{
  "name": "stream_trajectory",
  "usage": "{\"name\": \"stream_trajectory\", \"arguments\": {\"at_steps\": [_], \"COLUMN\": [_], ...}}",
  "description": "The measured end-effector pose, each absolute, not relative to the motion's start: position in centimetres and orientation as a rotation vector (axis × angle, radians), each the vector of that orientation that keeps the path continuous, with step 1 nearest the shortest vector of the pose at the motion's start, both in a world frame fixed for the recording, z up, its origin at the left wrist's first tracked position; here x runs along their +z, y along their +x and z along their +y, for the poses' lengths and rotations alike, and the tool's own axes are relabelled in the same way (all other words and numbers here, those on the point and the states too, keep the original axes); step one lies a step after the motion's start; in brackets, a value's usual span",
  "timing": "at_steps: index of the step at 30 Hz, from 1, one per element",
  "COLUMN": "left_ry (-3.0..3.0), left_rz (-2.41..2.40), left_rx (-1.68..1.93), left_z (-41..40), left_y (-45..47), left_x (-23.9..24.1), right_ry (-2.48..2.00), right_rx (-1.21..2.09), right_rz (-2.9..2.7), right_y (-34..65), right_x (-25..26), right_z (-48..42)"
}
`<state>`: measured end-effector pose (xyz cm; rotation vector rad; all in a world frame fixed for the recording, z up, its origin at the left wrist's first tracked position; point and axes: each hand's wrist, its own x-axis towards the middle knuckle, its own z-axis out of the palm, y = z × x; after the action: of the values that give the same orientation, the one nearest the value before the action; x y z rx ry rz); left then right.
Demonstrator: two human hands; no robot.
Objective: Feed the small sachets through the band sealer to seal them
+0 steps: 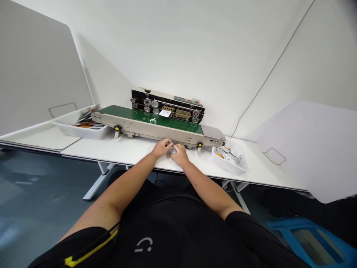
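My left hand (161,148) and my right hand (180,155) meet at the table's front, just before the long side of a continuous band sealer (158,128). Between my fingertips, a small silvery object (173,150) is pinched, mostly hidden by my fingers. The sealer has a green conveyor belt (147,117) along its beige body. Behind the belt stands a black panel with several rollers (167,108). A small white card (164,113) lies near the rollers.
A white table (117,150) carries the sealer. White trays of packets stand at either end: the left tray (80,130) and the right tray (227,162). White partition walls rise behind. A blue object (309,242) sits on the floor at lower right.
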<state>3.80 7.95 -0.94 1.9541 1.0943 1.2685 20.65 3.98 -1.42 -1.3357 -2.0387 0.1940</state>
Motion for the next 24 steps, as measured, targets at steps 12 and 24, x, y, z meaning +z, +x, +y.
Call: {"name": "stream_trajectory", "arguments": {"at_steps": [12, 24], "left_ry": [1.960, 1.886], "left_rz": [0.861, 0.775], "left_rx": [1.047, 0.882], "left_z": [7.8, 7.1], "left_y": [4.2, 4.5], "left_x": [-0.5, -0.1], "right_ry": [-1.001, -0.591], "right_rx": [0.808, 1.451], "right_rz": [-1.395, -1.088], "right_y": [21.8, 22.4], "right_x": [-0.9, 0.2], "right_z": [4.1, 3.8]}}
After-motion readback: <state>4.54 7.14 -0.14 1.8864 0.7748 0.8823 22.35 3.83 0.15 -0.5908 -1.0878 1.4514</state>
